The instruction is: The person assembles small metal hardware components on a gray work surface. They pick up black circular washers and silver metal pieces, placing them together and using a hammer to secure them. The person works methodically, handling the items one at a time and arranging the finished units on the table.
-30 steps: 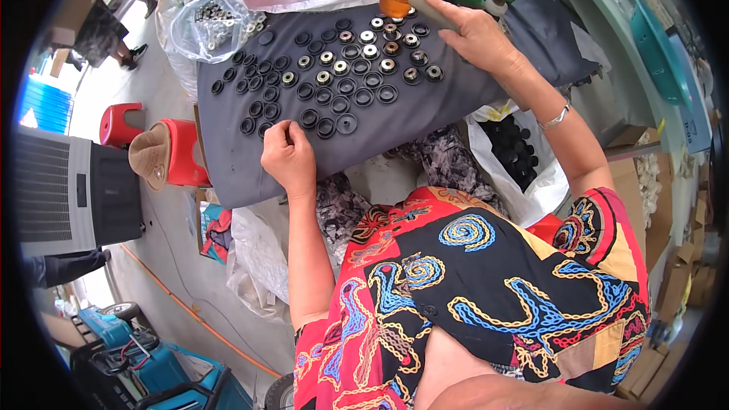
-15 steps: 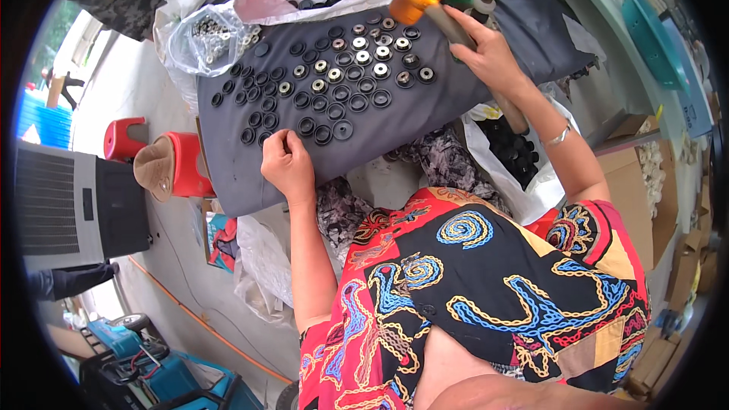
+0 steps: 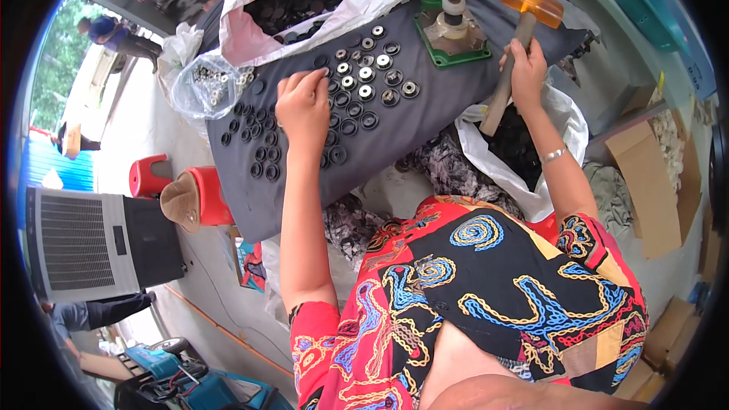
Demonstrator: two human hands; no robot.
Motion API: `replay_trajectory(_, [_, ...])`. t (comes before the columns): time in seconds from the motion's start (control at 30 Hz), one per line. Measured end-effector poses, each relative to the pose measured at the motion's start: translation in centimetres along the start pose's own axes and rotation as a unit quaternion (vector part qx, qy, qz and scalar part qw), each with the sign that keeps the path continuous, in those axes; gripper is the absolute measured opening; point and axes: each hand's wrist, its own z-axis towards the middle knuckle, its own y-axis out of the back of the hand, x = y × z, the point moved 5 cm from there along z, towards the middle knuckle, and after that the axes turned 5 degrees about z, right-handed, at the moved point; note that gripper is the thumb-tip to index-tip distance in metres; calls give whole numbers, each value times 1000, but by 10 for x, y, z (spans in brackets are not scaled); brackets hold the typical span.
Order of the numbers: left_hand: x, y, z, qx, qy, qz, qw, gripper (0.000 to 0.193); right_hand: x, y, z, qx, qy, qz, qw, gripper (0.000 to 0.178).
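My left hand (image 3: pixel 304 110) is over the black rings (image 3: pixel 369 120) on a grey cloth (image 3: pixel 421 102), its thumb and fingers pinched together. A tiny pale bit shows at the fingertips, too small to name. Just right of it, some rings hold silver washer-like discs (image 3: pixel 366 74); others are plain black. My right hand (image 3: pixel 528 72) is closed around the wooden handle of a mallet with an amber, see-through head (image 3: pixel 524 0). The mallet is raised at the right, head pointing away from me. Between the rings and the mallet stands a green hand press (image 3: pixel 453 34).
An open white sack (image 3: pixel 239 49) of black parts lies at the far side. Left of it is a clear bag (image 3: pixel 201 95) of small metal pieces. Another white bag (image 3: pixel 562 118) sits below my right arm. Red stools (image 3: pixel 213 196) and a grey air cooler (image 3: pixel 83 239) stand left.
My left hand has moved from the near edge of the rings to farther among them. The mallet has shifted rightward, away from the press. The whole view has turned a little, showing more of the press.
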Motion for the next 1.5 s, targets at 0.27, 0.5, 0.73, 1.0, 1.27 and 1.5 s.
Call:
replay_trajectory(0.27, [18,-102,41,203,-67,111,971,20,-20,-14,23,-2,-40,-143,989,23])
replay_trajectory(0.5, [18,-124,56,321,-120,158,926,21,-19,-9,22,-11,-50,-137,989,23])
replay_trajectory(0.73, [17,-122,61,337,-125,121,925,19,-17,-9,21,-11,-45,-146,988,27])
replay_trajectory(1.0, [-3,-110,63,317,-158,91,931,19,-18,-7,23,-21,-36,-150,988,31])
replay_trajectory(1.27, [3,-113,58,370,-209,189,886,18,-14,-21,18,-9,-35,-180,983,30])
replay_trajectory(1.5, [-21,-130,68,430,-150,244,856,19,-59,15,31,15,-97,-122,988,28])
